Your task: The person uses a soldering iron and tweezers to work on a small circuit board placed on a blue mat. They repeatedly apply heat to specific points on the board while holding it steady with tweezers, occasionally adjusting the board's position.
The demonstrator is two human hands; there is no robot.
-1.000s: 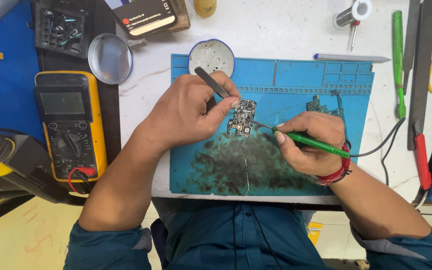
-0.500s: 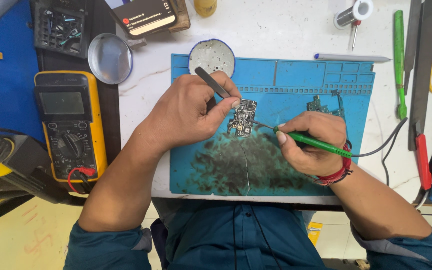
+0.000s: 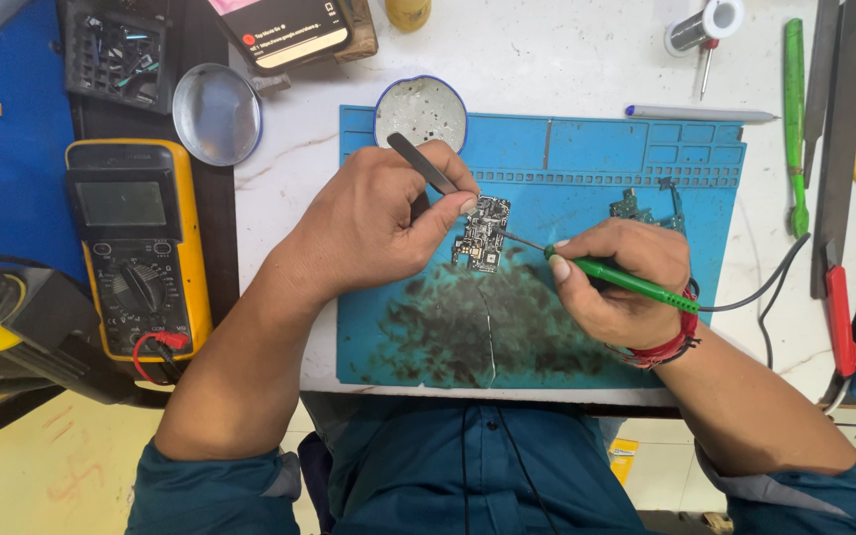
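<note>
Change: next to nothing has moved since the earlier frames; both hands keep the same pose over the board, and the iron's tip stays at the board's right edge.
Left hand: the left hand (image 3: 374, 223) has its grip clenched on dark metal tweezers (image 3: 426, 164), pinched between thumb and fingers, the free end slanting up and left, the working end hidden behind the fingers at the board's top left corner.
Right hand: the right hand (image 3: 621, 280) has its grip grasping a green-handled soldering iron (image 3: 626, 281) like a pen; its thin metal tip reaches left to the board's edge, and a black cord trails off to the right. A red thread band sits on the wrist.
Circuit board: the small dark circuit board (image 3: 482, 234) lies flat on the blue work mat (image 3: 587, 168), between the 2 hands, above the mat's scorched black patch.
Mat: it rests on the white tabletop (image 3: 557, 59); 1 more small board (image 3: 634, 208) lies just above the right hand.
Around: a round white dish with a blue rim (image 3: 421, 111) overlaps the mat's top edge; a yellow multimeter (image 3: 136, 248) sits well to the left, a round metal lid (image 3: 216, 114) above it, a solder spool (image 3: 705, 25) at the top right.
</note>
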